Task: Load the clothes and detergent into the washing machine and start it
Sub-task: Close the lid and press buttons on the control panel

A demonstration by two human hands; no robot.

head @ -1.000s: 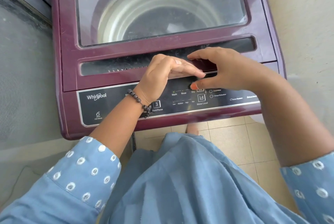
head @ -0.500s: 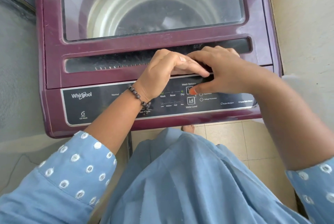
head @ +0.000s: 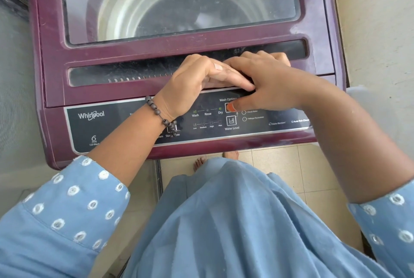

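Change: since the earlier frames the view has come nearer to the front edge of the washing machine [head: 56,89]; the right thumb [head: 233,106], which was lower on the control panel [head: 125,129], now lies on the Wash Options button [head: 228,107]. The left hand has hardly shifted.
Left hand [head: 190,85]: it rests over the front edge of the closed lid [head: 53,31], its fingers [head: 226,76] nearly straight and together, holding nothing.
Right hand [head: 268,85]: its fingers lie over the handle slot [head: 134,73] of the lid, loosely bent; only the thumb presses the panel. It grips nothing that I can see.
Task's thing: the machine stands before the person, lid shut. Through the glass the drum [head: 179,15] shows, but whether clothes are inside I cannot tell.
Panel: a small green light [head: 220,108] glows above the word Dry. The Water Level button [head: 231,120] is just below the thumb. The Start/Pause button [head: 172,129] is partly hidden by the bead bracelet [head: 156,112].
Step in hand: I judge she is choosing the wash option. A short, flat press is best, then lifting the thumb to read the lights.
Room: the Start/Pause key lies under the left wrist, so that hand should move away first. The wall [head: 376,20] is close on the right edge; the tiled floor [head: 280,165] in front is free.
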